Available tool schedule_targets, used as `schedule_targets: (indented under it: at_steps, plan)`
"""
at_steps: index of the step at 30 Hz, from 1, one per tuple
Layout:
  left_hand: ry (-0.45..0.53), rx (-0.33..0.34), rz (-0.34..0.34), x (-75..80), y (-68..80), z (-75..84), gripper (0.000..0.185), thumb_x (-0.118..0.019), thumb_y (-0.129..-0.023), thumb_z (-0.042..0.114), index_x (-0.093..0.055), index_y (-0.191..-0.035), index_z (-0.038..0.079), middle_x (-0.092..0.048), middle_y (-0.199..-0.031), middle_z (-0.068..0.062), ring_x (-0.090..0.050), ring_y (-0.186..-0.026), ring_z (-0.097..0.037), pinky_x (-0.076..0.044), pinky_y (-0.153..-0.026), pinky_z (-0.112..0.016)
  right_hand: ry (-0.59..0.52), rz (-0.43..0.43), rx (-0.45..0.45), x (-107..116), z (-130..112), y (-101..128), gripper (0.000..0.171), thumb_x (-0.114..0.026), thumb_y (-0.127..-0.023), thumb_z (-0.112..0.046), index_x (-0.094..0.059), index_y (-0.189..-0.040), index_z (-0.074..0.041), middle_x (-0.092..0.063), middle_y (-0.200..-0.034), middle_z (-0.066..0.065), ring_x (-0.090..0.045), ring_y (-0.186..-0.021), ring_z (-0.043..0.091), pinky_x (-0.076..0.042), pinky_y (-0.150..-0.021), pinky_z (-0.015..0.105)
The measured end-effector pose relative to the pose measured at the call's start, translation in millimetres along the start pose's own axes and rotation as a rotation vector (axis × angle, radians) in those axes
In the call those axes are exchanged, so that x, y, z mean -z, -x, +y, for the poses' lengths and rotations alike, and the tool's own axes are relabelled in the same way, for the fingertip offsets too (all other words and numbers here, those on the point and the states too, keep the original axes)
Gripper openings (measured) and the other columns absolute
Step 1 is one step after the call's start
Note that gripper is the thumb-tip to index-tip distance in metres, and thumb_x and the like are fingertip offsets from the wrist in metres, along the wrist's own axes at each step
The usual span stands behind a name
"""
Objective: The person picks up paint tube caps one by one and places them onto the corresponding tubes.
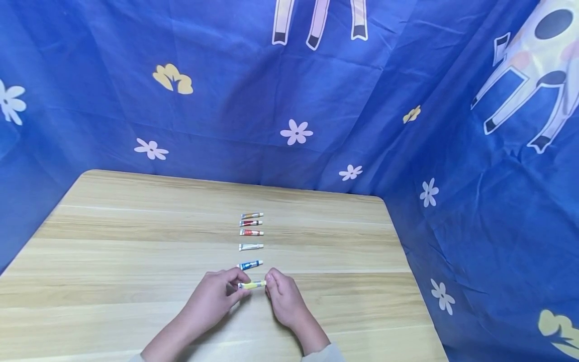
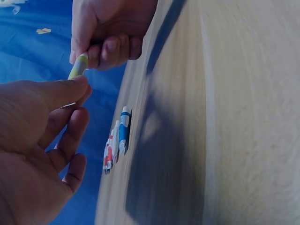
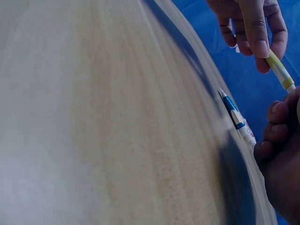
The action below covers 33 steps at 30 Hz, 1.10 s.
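Between both hands is a small yellow paint tube [image 1: 251, 285], raised off the table in the wrist views. My left hand [image 1: 211, 297] pinches its flat end between thumb and fingertips. The other end, with the cap, is pinched by my right hand [image 1: 286, 299], whose fingers are curled and largely hide the cap. Just beyond the hands lies a blue paint tube [image 1: 250, 265]. Farther back, in a column, lie a white tube [image 1: 251, 247], a red tube [image 1: 251, 233], a dark red tube [image 1: 251, 223] and an ochre tube [image 1: 252, 215].
The tubes lie on a light wood-grain table [image 1: 344, 241] with rounded far corners. Blue cloth [image 1: 235, 100] printed with flowers and animal figures hangs around its back and sides.
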<state>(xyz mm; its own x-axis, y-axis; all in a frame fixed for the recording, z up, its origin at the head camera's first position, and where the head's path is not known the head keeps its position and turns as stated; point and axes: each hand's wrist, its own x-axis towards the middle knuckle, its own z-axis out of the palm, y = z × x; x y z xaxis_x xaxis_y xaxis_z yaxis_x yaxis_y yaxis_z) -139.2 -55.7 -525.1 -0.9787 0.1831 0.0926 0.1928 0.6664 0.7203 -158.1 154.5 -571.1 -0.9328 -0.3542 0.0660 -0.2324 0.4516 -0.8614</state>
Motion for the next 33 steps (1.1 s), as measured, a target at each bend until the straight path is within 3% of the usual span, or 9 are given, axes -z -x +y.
schedule_targets:
  at_steps: [7,12,15,18,25,33]
  plan:
    - [-0.130,-0.094,0.049,-5.5,-2.9,-2.2,0.025,-0.093,-0.083,0.020,-0.074,-0.097,0.030,-0.077,-0.081,0.022,-0.063,-0.078,0.008,-0.048,-0.097,-0.041,-0.005,0.035,-0.040,-1.5,2.0,0.0,0.040,-0.043,-0.118,-0.028,-0.055,-0.084,-0.011,-0.047,-0.067,-0.009,-0.038,-0.060,-0.004,-0.037,-0.058,0.016]
    - [-0.216,-0.115,0.043,-4.5,-5.5,-4.0,0.025,-0.093,-0.084,0.024,-0.075,-0.100,0.028,-0.069,-0.077,0.023,-0.054,-0.073,0.008,-0.047,-0.092,-0.038,-0.019,0.057,-0.080,-0.7,1.9,-1.9,0.041,-0.046,-0.117,-0.030,-0.056,-0.082,-0.012,-0.055,-0.068,0.000,-0.042,-0.062,-0.002,-0.041,-0.060,0.018]
    - [-0.227,-0.099,0.031,-3.8,-8.0,-5.0,0.024,-0.093,-0.084,0.024,-0.077,-0.101,0.027,-0.070,-0.090,0.017,-0.051,-0.073,0.004,-0.046,-0.090,-0.038,-0.005,0.070,-0.086,1.0,2.1,-2.0,0.041,-0.047,-0.117,-0.030,-0.060,-0.084,-0.012,-0.062,-0.072,0.006,-0.046,-0.065,-0.002,-0.045,-0.063,0.020]
    - [-0.239,-0.068,0.014,-2.4,-10.1,-6.0,0.023,-0.093,-0.083,0.024,-0.078,-0.101,0.026,-0.072,-0.101,0.011,-0.051,-0.074,0.000,-0.045,-0.087,-0.037,0.014,0.082,-0.108,3.3,2.3,-1.8,0.041,-0.047,-0.117,-0.033,-0.064,-0.086,-0.011,-0.059,-0.070,0.003,-0.047,-0.065,-0.001,-0.045,-0.064,0.020]
    - [-0.313,-0.066,-0.036,0.8,-13.1,-9.5,0.022,-0.094,-0.081,0.024,-0.076,-0.093,0.026,-0.072,-0.090,0.010,-0.060,-0.079,-0.007,-0.041,-0.079,-0.034,0.027,0.091,-0.157,7.0,6.0,-3.4,0.039,-0.050,-0.116,-0.035,-0.063,-0.086,-0.014,-0.045,-0.068,-0.010,-0.043,-0.062,0.001,-0.041,-0.061,0.020]
    - [-0.309,-0.032,-0.147,-5.6,-16.1,-20.6,0.027,-0.096,-0.078,0.030,-0.070,-0.081,0.032,-0.060,-0.077,0.016,-0.049,-0.072,-0.005,-0.039,-0.077,-0.036,0.008,0.084,-0.164,4.4,10.2,-1.4,0.038,-0.051,-0.115,-0.036,-0.065,-0.087,-0.014,-0.048,-0.069,-0.011,-0.043,-0.062,0.001,-0.041,-0.061,0.020]
